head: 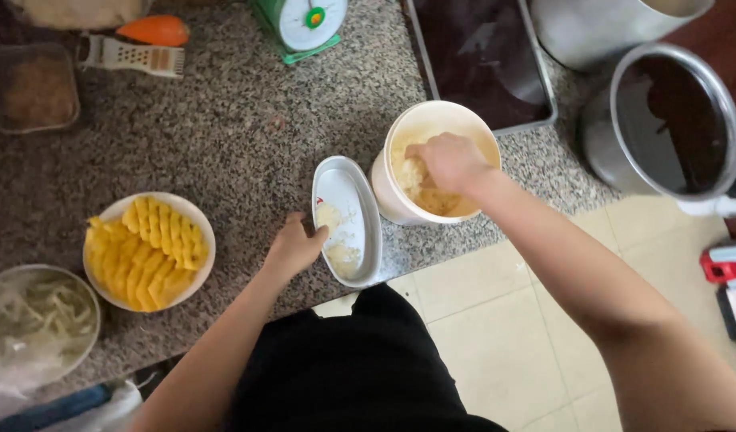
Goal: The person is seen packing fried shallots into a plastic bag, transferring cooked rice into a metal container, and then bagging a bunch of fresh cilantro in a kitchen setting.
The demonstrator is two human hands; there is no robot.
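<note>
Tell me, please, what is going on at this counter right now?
A person stands at a speckled stone counter. Their right hand reaches into a cream-coloured tub of pale, crumbly food, fingers closed around some of it. Their left hand steadies a small oval metal tin, which already holds a little of the same stuff. To the left sit a white bowl of yellow ridged slices and a bowl of pale shreds. A grater and green scale lie farther back.
</note>
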